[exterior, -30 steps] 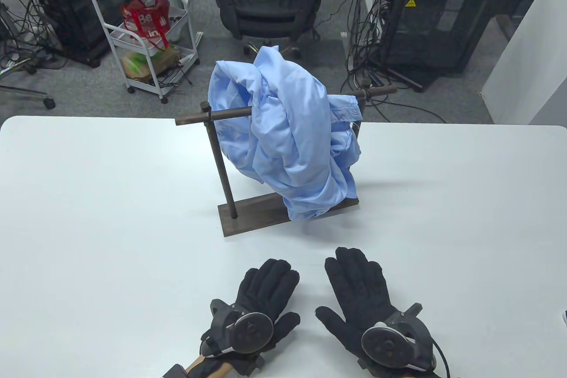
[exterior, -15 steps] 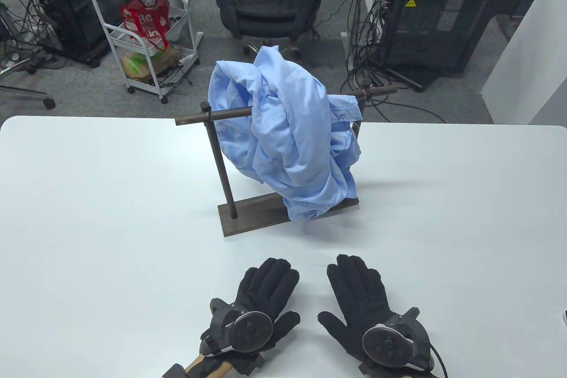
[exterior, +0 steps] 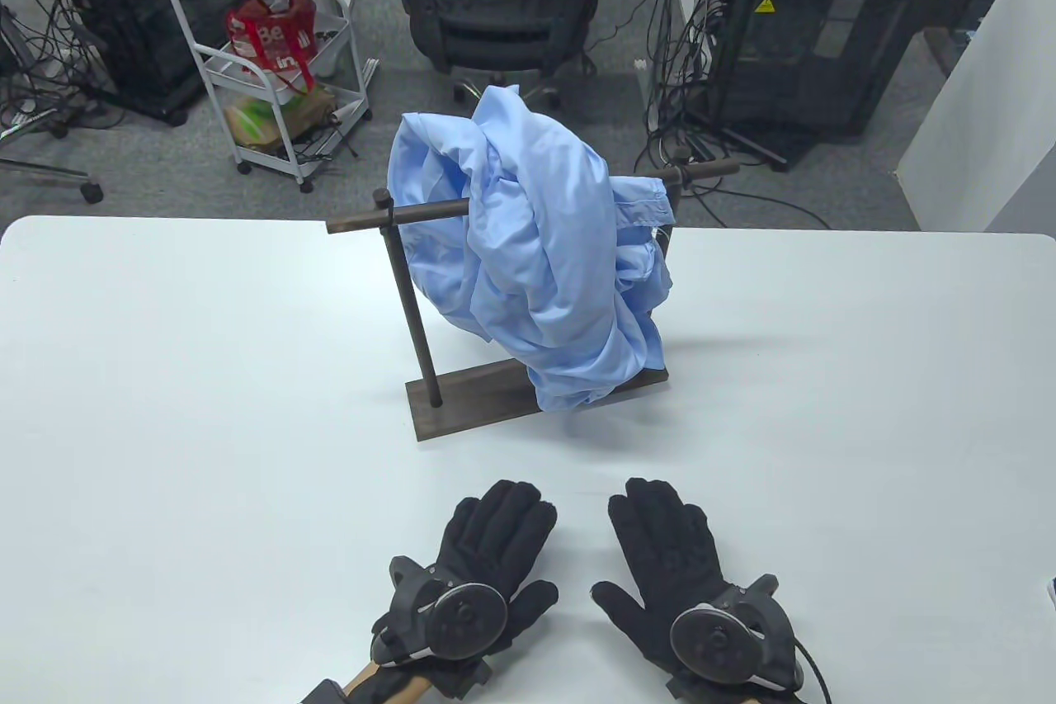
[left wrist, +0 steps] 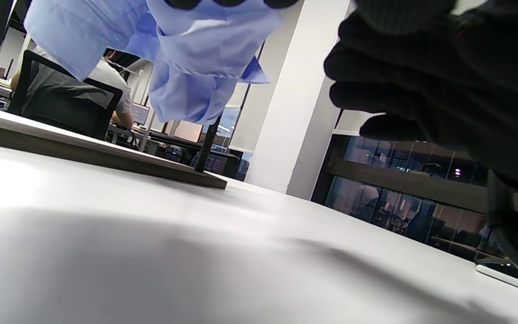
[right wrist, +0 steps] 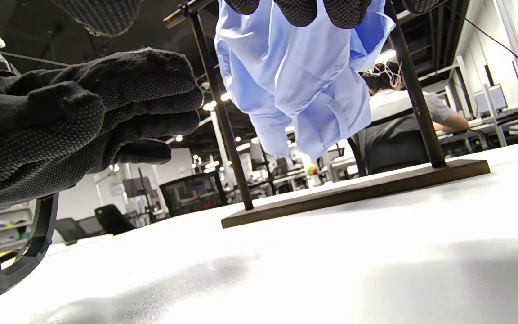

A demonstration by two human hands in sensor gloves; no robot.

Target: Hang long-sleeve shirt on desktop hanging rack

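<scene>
Table view | shirt point(exterior: 544, 258) bunched over rack point(exterior: 396, 283) bar | hangs downward

left hand point(exterior: 487, 564): flat, empty | right hand point(exterior: 672, 564): flat, fingers spread

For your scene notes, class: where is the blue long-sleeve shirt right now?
In the table view the shirt hangs bunched over the rack's crossbar, right of centre, beyond both hands, its lower end above the rack's base.
</scene>
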